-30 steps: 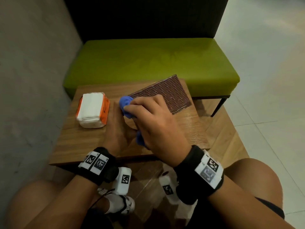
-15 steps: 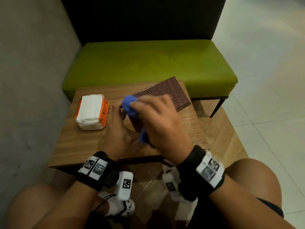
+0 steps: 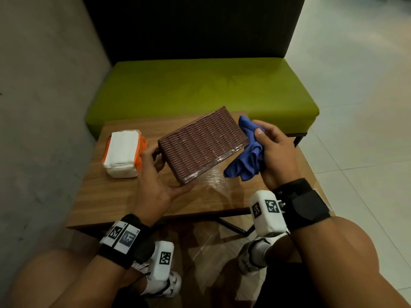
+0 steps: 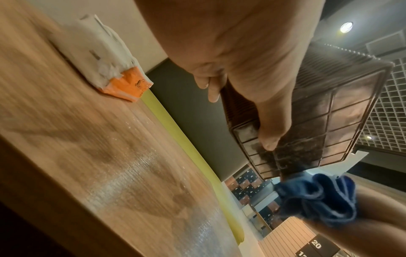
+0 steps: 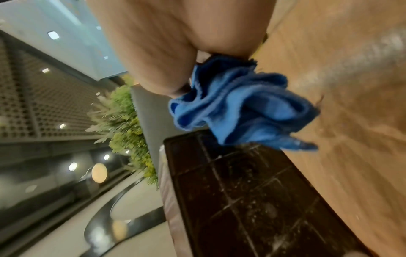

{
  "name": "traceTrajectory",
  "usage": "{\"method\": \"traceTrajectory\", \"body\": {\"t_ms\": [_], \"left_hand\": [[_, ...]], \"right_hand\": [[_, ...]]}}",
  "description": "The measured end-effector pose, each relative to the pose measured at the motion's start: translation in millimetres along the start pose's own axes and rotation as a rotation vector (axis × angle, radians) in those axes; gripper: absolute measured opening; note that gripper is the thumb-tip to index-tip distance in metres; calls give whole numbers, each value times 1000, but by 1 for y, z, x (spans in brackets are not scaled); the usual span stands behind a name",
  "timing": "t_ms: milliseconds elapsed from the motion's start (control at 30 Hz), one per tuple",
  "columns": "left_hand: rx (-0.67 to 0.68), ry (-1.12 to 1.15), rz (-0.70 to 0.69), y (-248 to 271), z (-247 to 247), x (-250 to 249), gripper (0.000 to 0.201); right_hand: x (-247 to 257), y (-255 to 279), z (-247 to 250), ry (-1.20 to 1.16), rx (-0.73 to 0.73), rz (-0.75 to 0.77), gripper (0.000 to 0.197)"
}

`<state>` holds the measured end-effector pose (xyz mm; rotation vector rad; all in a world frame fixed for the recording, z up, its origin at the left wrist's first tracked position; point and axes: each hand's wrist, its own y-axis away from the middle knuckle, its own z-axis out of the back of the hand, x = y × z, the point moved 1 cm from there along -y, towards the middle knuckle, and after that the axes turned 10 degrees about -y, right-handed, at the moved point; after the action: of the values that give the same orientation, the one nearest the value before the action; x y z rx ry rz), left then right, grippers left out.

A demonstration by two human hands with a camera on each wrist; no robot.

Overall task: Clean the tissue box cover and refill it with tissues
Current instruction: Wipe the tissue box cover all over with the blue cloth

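The brown woven tissue box cover is tilted above the wooden table. My left hand grips its near left end, thumb under the lower edge, fingers behind. The left wrist view shows the thumb across the cover's gridded underside. At the cover's right end my right hand holds a bunched blue cloth, which hangs beside that end. A white pack of tissues in an orange wrapper lies on the table to the left.
A green upholstered bench with a dark back stands just behind the table. A grey wall runs along the left, pale tiled floor lies to the right. My knees and shoes sit below the table's near edge.
The right hand with the cloth has moved from the cover's left end to its right end. The left hand has lifted and turned the cover so its woven face shows fully.
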<state>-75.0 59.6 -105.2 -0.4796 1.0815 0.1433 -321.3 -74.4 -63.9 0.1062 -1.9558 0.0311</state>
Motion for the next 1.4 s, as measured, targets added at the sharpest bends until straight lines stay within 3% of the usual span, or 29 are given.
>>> {"method": "traceTrajectory", "body": {"t_ms": [100, 167, 367, 467, 567, 700, 867, 1100, 1233, 1333, 1400], "left_hand": [[-7, 14, -35, 0, -3, -3, 115], [-1, -9, -66, 0, -4, -2, 115], [120, -77, 9, 2, 3, -1, 134], [179, -87, 31, -1, 7, -1, 116], [148, -187, 11, -8, 12, -1, 102], [156, -222, 47, -13, 19, 3, 126], [195, -499, 0, -18, 10, 14, 118], [179, -289, 30, -13, -1, 35, 121], [107, -239, 67, -12, 0, 40, 114], [49, -224, 68, -10, -6, 32, 113], [16, -232, 97, -9, -10, 33, 115]], "right_hand": [[-10, 5, -5, -160, -15, -255, 24], [-14, 7, -10, -238, -6, -344, 24], [-12, 6, -12, -263, -40, -303, 19], [-12, 7, -11, -207, -42, -223, 18], [-10, 7, -10, -135, -49, -104, 19], [-4, 12, -13, -7, -5, 42, 19], [6, 29, -27, 173, 54, 252, 20], [18, 55, -44, 459, 156, 556, 27], [21, 66, -49, 620, 212, 640, 32], [20, 82, -59, 778, 193, 784, 30], [16, 100, -72, 821, 273, 864, 27]]}}
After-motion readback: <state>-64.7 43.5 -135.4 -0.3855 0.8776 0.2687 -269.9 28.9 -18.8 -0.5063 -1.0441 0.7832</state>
